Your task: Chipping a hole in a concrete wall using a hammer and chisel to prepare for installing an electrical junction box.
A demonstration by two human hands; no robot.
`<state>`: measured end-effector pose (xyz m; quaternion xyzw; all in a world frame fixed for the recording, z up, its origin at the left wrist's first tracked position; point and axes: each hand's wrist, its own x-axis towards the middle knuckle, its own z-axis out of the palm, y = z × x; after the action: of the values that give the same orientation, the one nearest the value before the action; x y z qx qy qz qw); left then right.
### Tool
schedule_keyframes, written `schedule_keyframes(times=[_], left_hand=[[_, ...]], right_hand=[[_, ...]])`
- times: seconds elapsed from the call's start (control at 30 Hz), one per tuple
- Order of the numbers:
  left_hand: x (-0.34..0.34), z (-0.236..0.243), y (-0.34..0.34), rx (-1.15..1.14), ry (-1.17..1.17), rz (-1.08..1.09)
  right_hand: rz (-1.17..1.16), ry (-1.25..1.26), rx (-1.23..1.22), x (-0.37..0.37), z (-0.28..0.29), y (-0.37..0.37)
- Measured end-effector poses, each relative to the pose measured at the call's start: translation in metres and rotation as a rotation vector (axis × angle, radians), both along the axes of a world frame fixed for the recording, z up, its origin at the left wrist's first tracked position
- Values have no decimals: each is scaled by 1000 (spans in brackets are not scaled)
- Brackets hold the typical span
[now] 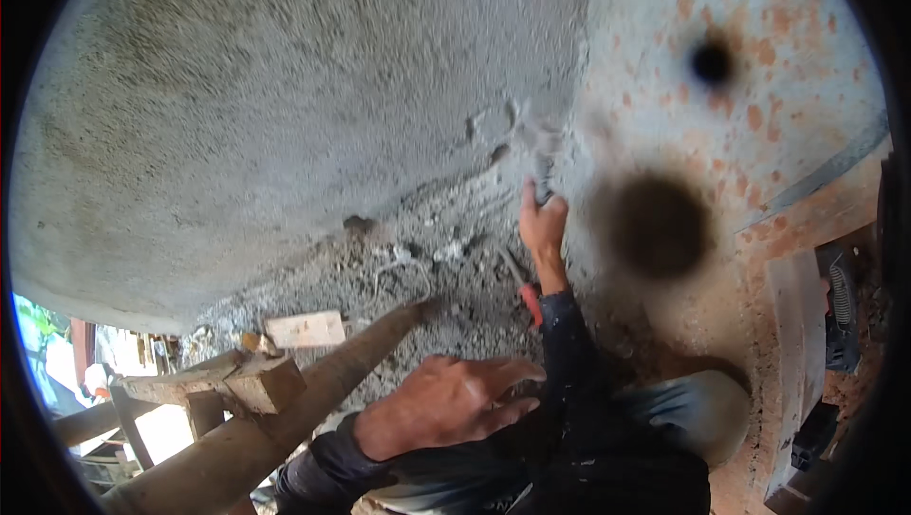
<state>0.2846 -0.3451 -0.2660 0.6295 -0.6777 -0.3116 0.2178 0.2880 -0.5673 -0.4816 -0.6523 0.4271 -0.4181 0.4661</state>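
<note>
My right hand [544, 225] is stretched forward to the foot of the grey wall, near the corner. It is closed around a grey tool [542, 171], with the index finger along it. The tool's far end is blurred against the cement, so its exact kind does not show. My left hand [454, 403] hangs nearer to me, empty, with thumb and fingers apart and curved. Between the wall and me, a red-handled tool [529, 301] with a thin metal shaft lies on the crumbly grey rubble [465, 301], just below my right hand.
A rough cement wall [285, 88] rises ahead, meeting a pale wall with reddish patches [759, 69] on the right. A round wooden pole [285, 411] slants across the lower left, beside a timber block [266, 384]. A small board [306, 329] lies on the rubble. Planks [795, 344] stand right.
</note>
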Motion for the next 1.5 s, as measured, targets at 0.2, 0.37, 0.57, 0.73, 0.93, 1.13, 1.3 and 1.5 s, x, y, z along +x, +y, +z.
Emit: schedule_keyframes(times=[0.2,0.37,0.57,0.73,0.93,1.13,1.3,1.5], left_hand=[[-2,1,-8,46,-36,-11],[-5,1,-10,24,-15,-21],[-6,14,-6,38,-165,145],[-16,28,-12,181,-146,153],[-5,11,-1,237,-132,177],[-1,8,-5,121,-70,151],[14,0,-10,89,-86,117],[-7,13,-13,241,-69,155]], right_hand=[[17,-1063,-354,-4,4,-17],[-51,176,126,-7,-64,4],[24,-611,690,-12,16,31],[-518,-1639,653,13,25,36],[120,-909,1195,67,12,64],[-540,-1394,629,29,25,42],[106,-861,1160,69,0,59],[-508,-1608,475,17,29,46]])
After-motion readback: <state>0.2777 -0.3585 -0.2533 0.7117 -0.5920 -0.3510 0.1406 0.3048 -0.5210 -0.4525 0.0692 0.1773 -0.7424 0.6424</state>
